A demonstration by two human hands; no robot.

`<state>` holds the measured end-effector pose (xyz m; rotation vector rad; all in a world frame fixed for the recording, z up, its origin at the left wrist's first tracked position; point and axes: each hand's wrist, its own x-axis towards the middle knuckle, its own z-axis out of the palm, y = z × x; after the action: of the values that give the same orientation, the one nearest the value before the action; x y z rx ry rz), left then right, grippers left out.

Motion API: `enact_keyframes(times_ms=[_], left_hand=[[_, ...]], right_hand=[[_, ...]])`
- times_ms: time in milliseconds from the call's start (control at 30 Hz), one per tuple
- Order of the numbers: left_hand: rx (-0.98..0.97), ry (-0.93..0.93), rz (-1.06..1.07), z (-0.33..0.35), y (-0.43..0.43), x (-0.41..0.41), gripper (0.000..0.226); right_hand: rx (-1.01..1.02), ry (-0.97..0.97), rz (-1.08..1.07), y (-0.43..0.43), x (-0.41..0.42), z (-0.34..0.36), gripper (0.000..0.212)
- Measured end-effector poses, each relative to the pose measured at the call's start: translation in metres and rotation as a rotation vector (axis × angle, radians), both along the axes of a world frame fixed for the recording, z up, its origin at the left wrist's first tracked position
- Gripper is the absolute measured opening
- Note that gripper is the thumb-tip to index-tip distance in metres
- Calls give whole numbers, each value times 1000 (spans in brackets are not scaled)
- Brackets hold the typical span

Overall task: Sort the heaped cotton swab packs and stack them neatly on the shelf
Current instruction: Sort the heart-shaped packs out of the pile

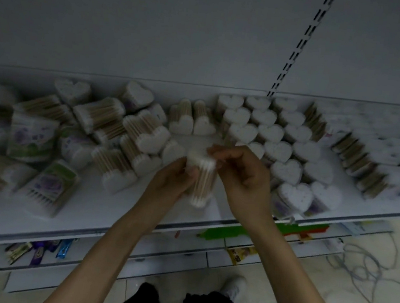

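Now: one pack held in both hands above the shelf

Frame dim, motion-blurred near the hands.

Pack (202, 180): clear wrap, wooden-stick swabs, white tips at both ends. Held above the middle of the shelf (80, 214), near its front edge, standing roughly on end and tilted a little.

Left hand (171, 179): fingers curled round the pack's left side, gripping it.

Right hand (244, 175): fingers bent, tips pinching the pack's upper right end. Blur hides exactly which fingers touch.

Heap (45, 127): left half of the shelf, packs lying every way, some on their sides, some with green and purple labels up, several overlapping.

Rows (278, 138): right of the hands, heart-shaped packs stand upright, white tips up, side by side in diagonal lines running from the back panel toward the front edge. Further right, more lined-up packs, too blurred to read.

Two upright packs (193, 119): at the back, between heap and rows, touching each other.

Below: a lower shelf with small wrapped items (38, 250) and a green strip (234, 231). Cables (366, 267) loop on the floor at right.
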<state>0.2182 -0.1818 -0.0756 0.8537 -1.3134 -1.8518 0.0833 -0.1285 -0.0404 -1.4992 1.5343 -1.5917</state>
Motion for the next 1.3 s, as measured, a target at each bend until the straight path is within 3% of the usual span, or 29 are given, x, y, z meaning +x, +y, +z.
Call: enact_keyframes(times_ms=[33, 167, 200, 267, 333, 400, 500, 633, 767, 967, 1133, 1300], left_hand=[[-71, -54, 48, -2, 2, 0, 26], [-380, -271, 62, -14, 12, 0, 59], [-425, -338, 81, -17, 16, -1, 59], [-514, -436, 167, -26, 21, -6, 38], [-683, -530, 171, -33, 27, -12, 38], [-765, -556, 111, -40, 35, -16, 39], [-682, -432, -26, -35, 39, -15, 55], [-702, -404, -34, -34, 31, -30, 57], [-851, -413, 46, -40, 31, -57, 68], [-1049, -684, 20, -57, 33, -64, 96], [-1062, -788, 5, -56, 34, -64, 83], [-1042, -762, -33, -56, 33, -64, 77]], right_hand=[[-2, 38, -28, 2, -2, 0, 36], [24, 303, -95, 20, 0, -5, 30], [39, 408, -101, 24, 4, -9, 29], [38, 649, -158, 32, 15, -17, 26], [-3, 781, -278, 35, 22, -21, 30], [-52, 816, -371, 38, 22, -22, 24], [-51, 806, -352, 44, 12, -27, 13], [43, 873, -459, 50, -2, -25, 22], [94, 972, -560, 54, -20, -26, 6], [61, 971, -576, 49, -32, -27, 8], [65, 979, -591, 38, -36, -29, 15], [73, 990, -591, 34, -39, -29, 15]])
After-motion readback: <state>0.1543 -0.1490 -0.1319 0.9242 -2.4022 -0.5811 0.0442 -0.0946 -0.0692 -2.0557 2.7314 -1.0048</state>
